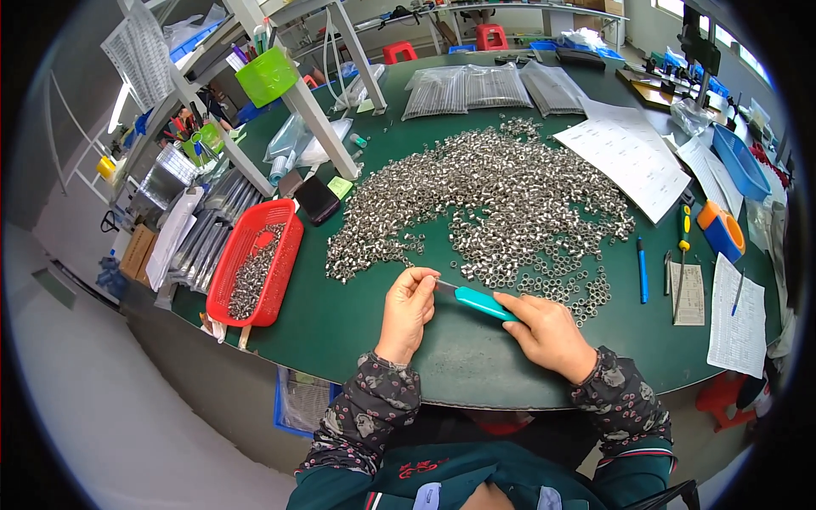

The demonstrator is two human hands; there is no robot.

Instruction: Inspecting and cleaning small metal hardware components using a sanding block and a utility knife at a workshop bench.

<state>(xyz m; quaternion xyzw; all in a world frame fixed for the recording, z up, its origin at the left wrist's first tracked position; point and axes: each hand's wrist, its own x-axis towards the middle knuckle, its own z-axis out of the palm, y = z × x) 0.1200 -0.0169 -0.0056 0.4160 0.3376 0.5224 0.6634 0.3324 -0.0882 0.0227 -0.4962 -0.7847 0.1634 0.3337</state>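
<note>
at lower centre of the frame, right hand (548, 333) grips a teal-handled tool (478, 300); left hand (408, 308) pinches a small metal ring (422, 274) at its tip.

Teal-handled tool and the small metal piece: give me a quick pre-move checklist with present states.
1. Right hand grips the teal-handled tool: ok.
2. Tool tip points at the left hand's fingertips: ok.
3. Left hand pinches a metal piece: cannot tell, too small.
4. Pile of metal rings lies just beyond the hands: ok.
5. Red basket at the left, partly filled: ok.
</note>
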